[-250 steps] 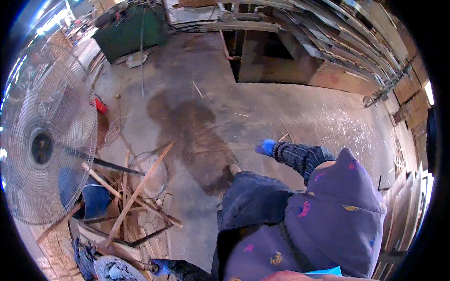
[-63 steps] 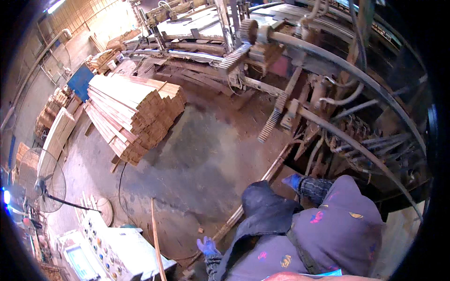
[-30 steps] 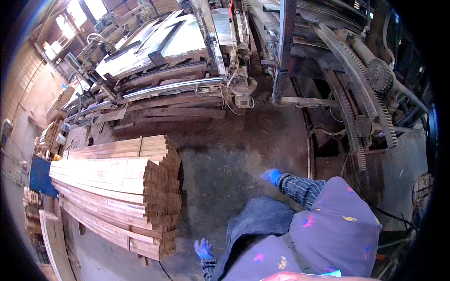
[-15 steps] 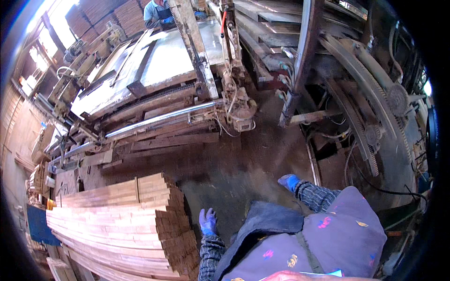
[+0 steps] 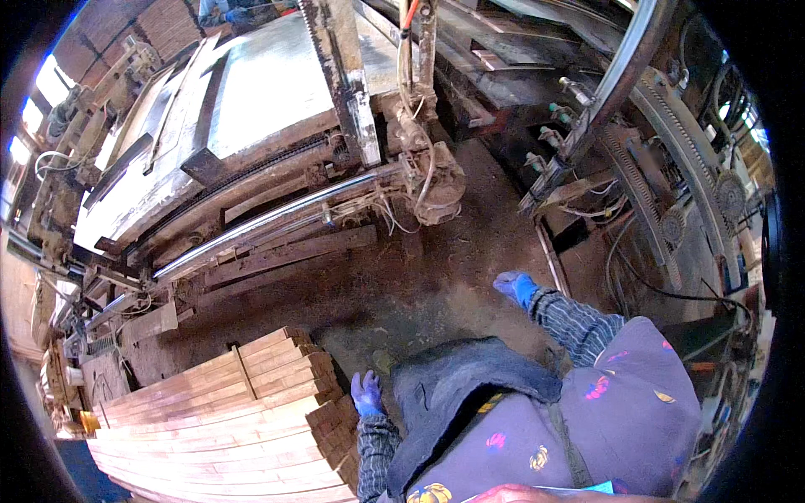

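Note:
My left hand (image 5: 366,392), in a blue-purple glove, hangs beside the right end of a stack of wooden strips (image 5: 226,402). Its fingers are apart and hold nothing; whether they touch the stack is hard to tell. Further right, my right hand (image 5: 516,288) is stretched out over the dark floor (image 5: 402,289) in a blue glove. Its fingers extend leftward with nothing seen in them. A dark apron (image 5: 470,373) hangs over my patterned purple clothing. One thin strip (image 5: 244,372) lies crosswise on top of the stack.
Ahead stands a large machine with a pale flat bed (image 5: 268,92), a shiny rail (image 5: 277,222) and a rusty upright. To the right are a metal post (image 5: 604,101), curved toothed tracks (image 5: 700,159), gears and loose cables. A partly visible co-worker's gloved hand (image 5: 239,15) is beyond the bed.
My view has shifted, bringing the machine nearer and the wood stack lower in the picture. My right hand appears higher and further forward. Both hands remain without a hold on anything.

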`<state>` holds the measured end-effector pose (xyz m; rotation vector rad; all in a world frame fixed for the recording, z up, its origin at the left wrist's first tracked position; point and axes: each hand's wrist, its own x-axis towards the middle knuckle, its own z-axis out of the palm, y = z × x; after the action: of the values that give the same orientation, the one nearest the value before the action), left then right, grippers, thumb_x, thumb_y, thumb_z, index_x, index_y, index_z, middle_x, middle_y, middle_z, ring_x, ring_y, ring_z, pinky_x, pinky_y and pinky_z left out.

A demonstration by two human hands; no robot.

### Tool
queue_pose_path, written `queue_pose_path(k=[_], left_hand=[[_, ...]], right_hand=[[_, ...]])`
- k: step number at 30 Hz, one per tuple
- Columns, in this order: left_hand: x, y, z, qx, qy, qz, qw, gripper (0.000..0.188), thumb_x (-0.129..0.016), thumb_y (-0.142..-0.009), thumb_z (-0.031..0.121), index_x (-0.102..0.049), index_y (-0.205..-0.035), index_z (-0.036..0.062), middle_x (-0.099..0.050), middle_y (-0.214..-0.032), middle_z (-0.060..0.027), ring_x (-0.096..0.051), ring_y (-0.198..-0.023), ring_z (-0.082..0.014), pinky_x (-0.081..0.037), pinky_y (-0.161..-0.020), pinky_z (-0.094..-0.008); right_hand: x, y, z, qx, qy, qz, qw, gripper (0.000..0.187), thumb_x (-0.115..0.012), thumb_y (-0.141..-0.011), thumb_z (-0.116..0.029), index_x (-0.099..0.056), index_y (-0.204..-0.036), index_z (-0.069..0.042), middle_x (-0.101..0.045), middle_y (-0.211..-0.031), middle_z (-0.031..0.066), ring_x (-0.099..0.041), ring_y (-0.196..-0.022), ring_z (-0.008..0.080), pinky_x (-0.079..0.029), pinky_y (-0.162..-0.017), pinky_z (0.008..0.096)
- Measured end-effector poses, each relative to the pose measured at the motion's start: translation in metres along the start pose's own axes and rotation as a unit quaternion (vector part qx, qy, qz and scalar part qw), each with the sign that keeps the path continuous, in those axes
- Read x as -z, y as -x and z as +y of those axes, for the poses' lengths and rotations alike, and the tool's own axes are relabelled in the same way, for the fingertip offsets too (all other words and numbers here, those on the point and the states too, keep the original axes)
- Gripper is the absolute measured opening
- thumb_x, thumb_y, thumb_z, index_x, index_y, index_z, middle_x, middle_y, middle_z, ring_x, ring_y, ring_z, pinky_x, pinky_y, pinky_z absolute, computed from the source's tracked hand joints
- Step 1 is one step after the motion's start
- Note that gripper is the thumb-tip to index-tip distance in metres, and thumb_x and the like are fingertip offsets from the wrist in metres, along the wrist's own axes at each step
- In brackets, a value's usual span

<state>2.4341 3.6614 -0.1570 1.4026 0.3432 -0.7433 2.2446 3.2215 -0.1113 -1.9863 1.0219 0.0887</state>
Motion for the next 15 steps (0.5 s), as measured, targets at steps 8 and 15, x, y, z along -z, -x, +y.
queue_pose_path(k=[8,15], left_hand=[[0.042,-0.09,0.065,0.04,-0.015,-0.004,0.999,0.055,-0.052,-0.088,0.012,-0.028,-0.137,0.0057,-0.056,-0.115,-0.0119,-0.059,-0.091,-0.0201,-0.048,-0.069,-0.0299],[0.078,-0.135,0.082,0.047,0.009,-0.019,0.999,0.055,-0.054,-0.087,0.011,-0.029,-0.136,0.0048,-0.057,-0.103,-0.0095,-0.058,-0.08,-0.0173,-0.048,-0.061,-0.0274]], right_hand=[[-0.066,0.018,-0.001,-0.125,0.106,-0.038,0.986,0.044,-0.05,-0.087,-0.044,-0.063,-0.107,-0.007,-0.062,-0.11,0.0129,-0.055,-0.106,0.0306,-0.041,-0.093,0.0383],[-0.069,0.004,-0.035,-0.096,0.068,-0.064,0.991,0.037,-0.053,-0.087,-0.036,-0.061,-0.112,-0.01,-0.061,-0.114,0.009,-0.055,-0.109,0.0255,-0.04,-0.095,0.0362]])
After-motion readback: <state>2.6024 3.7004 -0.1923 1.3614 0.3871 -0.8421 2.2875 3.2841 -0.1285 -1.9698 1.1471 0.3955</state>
